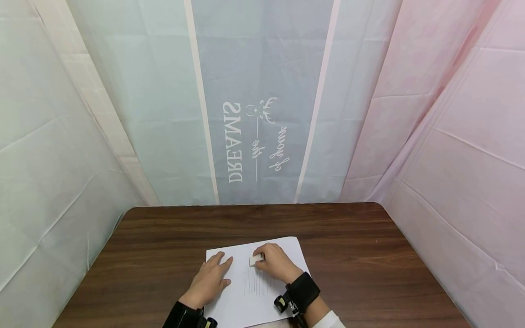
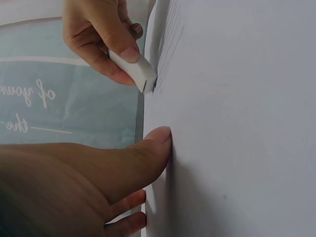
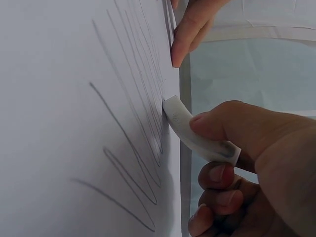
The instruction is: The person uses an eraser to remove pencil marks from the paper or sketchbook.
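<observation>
A white eraser (image 3: 190, 131) is pinched between the thumb and fingers of my right hand (image 1: 279, 263). Its end touches the white paper (image 1: 242, 310) at the top of a patch of zigzag pencil lines (image 1: 257, 284). In the right wrist view the eraser looks bent, with a dark smudge near its held end. My left hand (image 1: 208, 280) rests on the left part of the paper with its fingers spread. In the left wrist view, the left thumb (image 2: 155, 148) presses on the sheet, below the eraser.
The paper lies on a dark wood-grain table (image 1: 369, 264). Behind the table hangs a pale blue curtain (image 1: 262, 59) with mirrored lettering; whitish cloth (image 1: 49, 150) borders the left and pink cloth (image 1: 459, 182) the right. Each wrist wears a black strap (image 1: 303, 291) with a small camera.
</observation>
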A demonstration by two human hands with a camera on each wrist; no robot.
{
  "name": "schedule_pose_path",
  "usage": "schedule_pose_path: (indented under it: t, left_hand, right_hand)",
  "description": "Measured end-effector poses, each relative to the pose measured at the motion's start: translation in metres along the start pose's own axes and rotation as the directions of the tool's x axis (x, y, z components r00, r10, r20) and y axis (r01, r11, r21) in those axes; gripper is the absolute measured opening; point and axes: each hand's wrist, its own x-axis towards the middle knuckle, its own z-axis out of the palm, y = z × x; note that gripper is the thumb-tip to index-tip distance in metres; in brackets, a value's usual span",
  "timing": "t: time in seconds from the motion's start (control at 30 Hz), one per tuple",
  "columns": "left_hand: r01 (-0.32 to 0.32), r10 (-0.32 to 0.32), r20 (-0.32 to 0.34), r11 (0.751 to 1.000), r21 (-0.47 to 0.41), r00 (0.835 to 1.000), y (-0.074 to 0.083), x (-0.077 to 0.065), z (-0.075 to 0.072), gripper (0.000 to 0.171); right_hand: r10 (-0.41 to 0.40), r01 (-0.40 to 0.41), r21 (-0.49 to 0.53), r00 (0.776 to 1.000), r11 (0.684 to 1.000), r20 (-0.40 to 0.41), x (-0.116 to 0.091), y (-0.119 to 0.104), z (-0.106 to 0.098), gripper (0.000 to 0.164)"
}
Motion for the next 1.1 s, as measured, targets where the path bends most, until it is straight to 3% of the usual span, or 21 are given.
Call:
schedule_pose_path:
  t: [0.77, 1.1]
  left_hand:
    - [-0.005, 0.005, -0.011, 1.0, 0.007, 1.0, -0.0005, -0.0002, 0.001, 0.055]
    - [-0.048, 0.048, -0.042, 0.999, -0.006, 0.998, -0.0022, -0.0021, 0.002, 0.054]
  right_hand:
    - [0.029, -0.029, -0.004, 1.0, 1.0, 0.005, 0.0005, 0.0015, -0.0024, 0.018]
    - [0.029, -0.029, 0.024, 1.0, 0.999, 0.006, -0.002, 0.0007, -0.0052, 0.019]
